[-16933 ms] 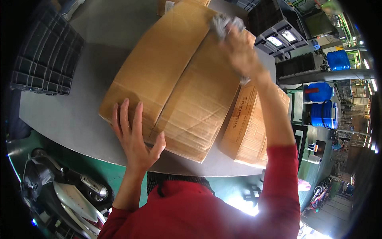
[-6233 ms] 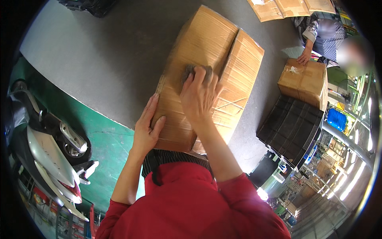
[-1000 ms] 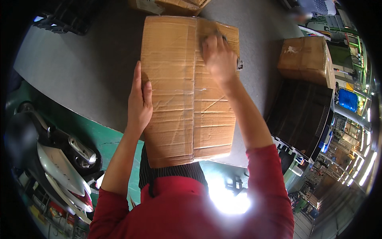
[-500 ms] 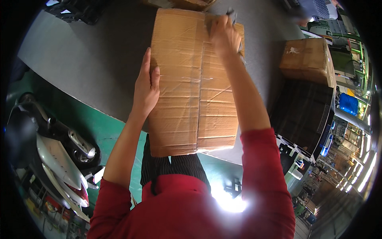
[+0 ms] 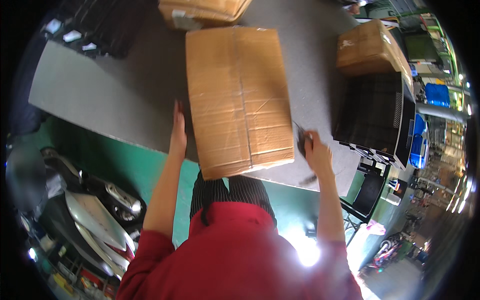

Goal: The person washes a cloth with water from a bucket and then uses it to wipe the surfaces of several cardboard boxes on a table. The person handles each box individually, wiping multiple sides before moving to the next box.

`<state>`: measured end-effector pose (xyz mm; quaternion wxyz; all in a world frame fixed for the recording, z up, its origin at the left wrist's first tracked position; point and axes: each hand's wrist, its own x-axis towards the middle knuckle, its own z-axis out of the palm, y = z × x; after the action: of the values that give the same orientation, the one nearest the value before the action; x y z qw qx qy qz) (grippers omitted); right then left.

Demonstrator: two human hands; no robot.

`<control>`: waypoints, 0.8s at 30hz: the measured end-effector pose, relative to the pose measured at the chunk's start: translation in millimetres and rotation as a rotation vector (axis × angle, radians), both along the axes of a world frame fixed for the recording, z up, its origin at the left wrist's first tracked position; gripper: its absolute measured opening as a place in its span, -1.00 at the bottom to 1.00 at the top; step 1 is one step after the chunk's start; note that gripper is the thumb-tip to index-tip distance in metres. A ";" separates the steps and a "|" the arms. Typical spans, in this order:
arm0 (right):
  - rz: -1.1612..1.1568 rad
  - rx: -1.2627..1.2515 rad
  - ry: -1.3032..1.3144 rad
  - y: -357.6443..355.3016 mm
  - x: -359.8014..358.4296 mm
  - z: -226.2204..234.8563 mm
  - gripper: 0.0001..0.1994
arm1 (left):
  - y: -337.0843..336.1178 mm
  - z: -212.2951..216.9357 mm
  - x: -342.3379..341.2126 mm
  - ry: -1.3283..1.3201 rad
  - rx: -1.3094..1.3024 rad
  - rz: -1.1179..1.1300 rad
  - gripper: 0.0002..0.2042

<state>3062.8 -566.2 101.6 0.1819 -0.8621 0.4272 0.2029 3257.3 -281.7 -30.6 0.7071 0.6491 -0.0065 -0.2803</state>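
Observation:
A large brown cardboard box [image 5: 215,105] lies on the grey tabletop in front of me, a lengthwise seam running down its upper face. Beside its left side, my left hand [image 5: 178,135] has its fingers stretched out and holds nothing; a narrow gap seems to separate it from the cardboard. Off the box's lower right side, my right hand [image 5: 318,152] is closed round a dark hand tool with a thin pointed tip [image 5: 301,142]. Blur hides the tool's exact kind. Below that hand is a small dark blurred shape [image 5: 309,179].
More cardboard boxes stand at the far edge [image 5: 205,11] and the right [image 5: 367,50]. Black equipment [image 5: 370,107] sits at the right, black crates [image 5: 95,30] at the far left. A scooter [image 5: 95,215] is parked on the green floor [image 5: 130,160] below the grey tabletop [image 5: 100,95].
My right hand has come from the box's far end down to its near right side with the tool. My left hand has lowered and left the box's side. The view has shifted.

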 end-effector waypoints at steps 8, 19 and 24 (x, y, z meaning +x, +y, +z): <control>-0.233 0.303 -0.367 -7.2 -89.4 -72.0 -0.37 | -64.7 10.6 -21.9 0.131 -0.026 -0.262 -0.38; -0.425 0.224 -0.621 -200.7 -17.2 -113.8 -0.30 | -310.1 2.8 84.6 0.104 0.038 -0.559 -0.32; -0.317 -0.241 -0.643 -276.5 34.0 -139.1 -0.35 | -401.8 -10.1 136.4 0.053 0.025 -0.492 -0.23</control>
<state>3096.8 -842.7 -37.5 0.2332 -0.8202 0.4971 -0.1604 3393.7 -683.4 -40.7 0.6096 0.6290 -0.1424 -0.4609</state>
